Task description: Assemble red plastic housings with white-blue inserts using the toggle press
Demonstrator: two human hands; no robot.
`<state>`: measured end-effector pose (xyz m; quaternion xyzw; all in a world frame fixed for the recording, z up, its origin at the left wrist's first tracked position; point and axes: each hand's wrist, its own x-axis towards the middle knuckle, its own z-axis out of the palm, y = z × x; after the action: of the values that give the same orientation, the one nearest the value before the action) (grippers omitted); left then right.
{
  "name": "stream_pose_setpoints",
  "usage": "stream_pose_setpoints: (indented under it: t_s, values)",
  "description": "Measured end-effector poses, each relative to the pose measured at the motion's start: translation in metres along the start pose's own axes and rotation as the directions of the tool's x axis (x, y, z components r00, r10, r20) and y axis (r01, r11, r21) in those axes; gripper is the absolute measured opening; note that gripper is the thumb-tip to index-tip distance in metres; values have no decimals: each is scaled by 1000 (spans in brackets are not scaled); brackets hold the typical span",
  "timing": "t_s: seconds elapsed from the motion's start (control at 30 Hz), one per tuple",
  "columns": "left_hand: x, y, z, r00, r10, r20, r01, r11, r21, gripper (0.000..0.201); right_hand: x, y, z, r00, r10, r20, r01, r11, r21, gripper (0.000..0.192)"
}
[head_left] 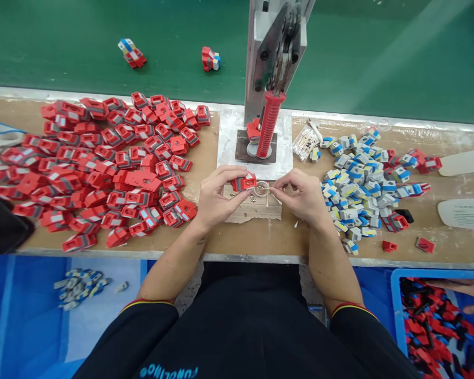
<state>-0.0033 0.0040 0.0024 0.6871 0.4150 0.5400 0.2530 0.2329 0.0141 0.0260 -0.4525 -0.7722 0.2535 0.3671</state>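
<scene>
Surface (260, 239): brown, carrying a heap of red housings (98, 163) at left and grey-blue parts (363, 179) at right. Lever press (269, 123): upright, centre. Left hand (217, 197): pinched on one red housing (244, 182). Right hand (302, 197): fingertips closed on a thin pin (272, 192) beside a small ring (262, 187).

Bench: I see a brown bench (205, 239), worn and scuffed, running across my whole view, with a pale metal strip along its near edge.
Belt: beyond the bench a green conveyor belt (379, 58) fills the far side, matte, with a soft diagonal sheen.
Rail: a thin silver rail (398, 120) divides bench from belt.
Bins: below the near edge I make out a blue bin (19, 310) at left and another blue bin (395, 305) at right.
Light: even, from overhead, with faint shadows.
</scene>
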Motion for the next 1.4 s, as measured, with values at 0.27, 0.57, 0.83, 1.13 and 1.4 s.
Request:
stream_pose_setpoints:
  t_s: [0.27, 0.57, 0.83, 1.13, 1.4]
  values:
    - [0, 2, 0, 1000, 16, 6, -16, 1000, -13, 25, -3, -5, -3, 990, 45, -132, -21, 984, 178, 17]
    - [0, 8, 2, 995, 81, 64, -79, 996, -28, 25, 0, -23, 12, 945, 9, -326, 159, 861, 483, 22]
    - [0, 8, 1, 995, 79, 69, -77, 997, -22, 25, -1, -24, 14, 958, 1, -286, 139, 873, 468, 19]
    - [-1, 5, 1, 998, 48, 44, -49, 999, 24, 25, -2, -21, 11, 954, -24, -298, 152, 898, 413, 18]
    - [-2, 5, 0, 998, 44, 32, -46, 996, 70, 25, -2, -18, 5, 951, -49, -306, 162, 920, 356, 19]
